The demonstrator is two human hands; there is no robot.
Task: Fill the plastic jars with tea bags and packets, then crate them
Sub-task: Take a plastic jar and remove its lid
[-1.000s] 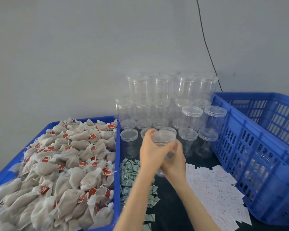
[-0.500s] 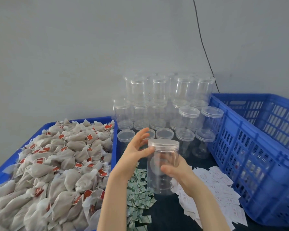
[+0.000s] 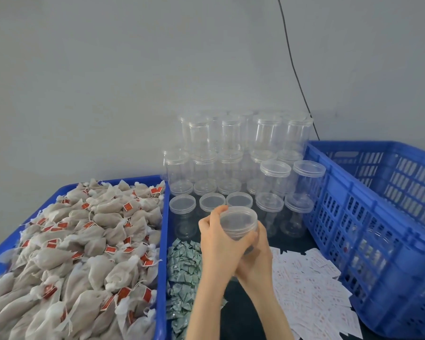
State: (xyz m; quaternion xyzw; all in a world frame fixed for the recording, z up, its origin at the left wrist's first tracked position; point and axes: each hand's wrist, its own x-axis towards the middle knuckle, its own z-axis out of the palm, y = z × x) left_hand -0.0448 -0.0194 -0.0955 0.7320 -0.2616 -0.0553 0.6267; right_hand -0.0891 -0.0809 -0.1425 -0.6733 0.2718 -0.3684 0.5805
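Clear jar [image 3: 239,220] in two hands [image 3: 221,238]

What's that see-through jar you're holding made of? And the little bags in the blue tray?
The jar looks like clear, glossy plastic: you can see through its lid and wall. The tea bags look like soft, matte woven cloth or mesh, wrinkly, with strings and red tags.

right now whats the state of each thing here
held jar: lidded, empty, gripped by both hands
left hand: curled round the lid
right hand: holds the jar body
stacked jars: lidded, empty
tea bag tray: heaped full
right crate: contents unclear
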